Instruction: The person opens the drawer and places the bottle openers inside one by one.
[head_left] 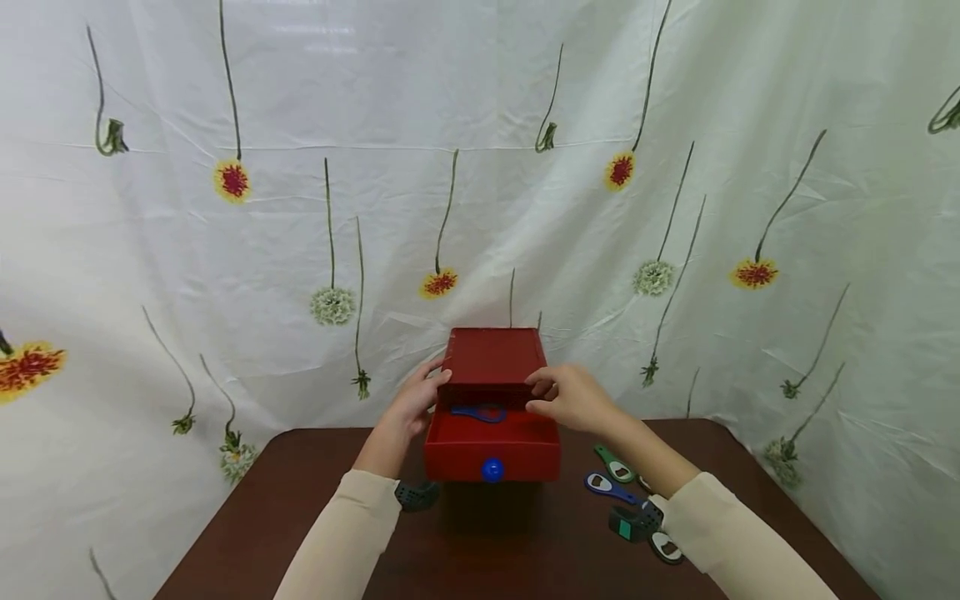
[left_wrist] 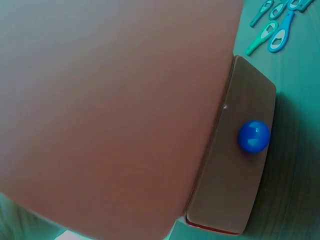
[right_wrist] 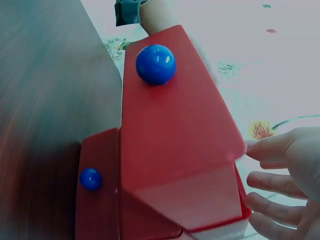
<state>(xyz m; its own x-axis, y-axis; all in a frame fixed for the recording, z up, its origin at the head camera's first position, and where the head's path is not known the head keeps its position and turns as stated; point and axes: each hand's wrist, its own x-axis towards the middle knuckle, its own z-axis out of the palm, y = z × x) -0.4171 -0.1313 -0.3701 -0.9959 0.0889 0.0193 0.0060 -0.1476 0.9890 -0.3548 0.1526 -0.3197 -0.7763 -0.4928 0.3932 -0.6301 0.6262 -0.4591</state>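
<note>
My left grip is released, resting against the left side of 1 red cabinet on the desk. My right grip, also released with fingers loosely bent, is at the right edge of the upper drawer. I count 2 drawers, each with 1 blue knob: the upper is pulled out toward me, the lower drawer pushed in. Inside the upper, far end, lies 1 blue bottle opener; at least 4 loose openers lie on the right.
</note>
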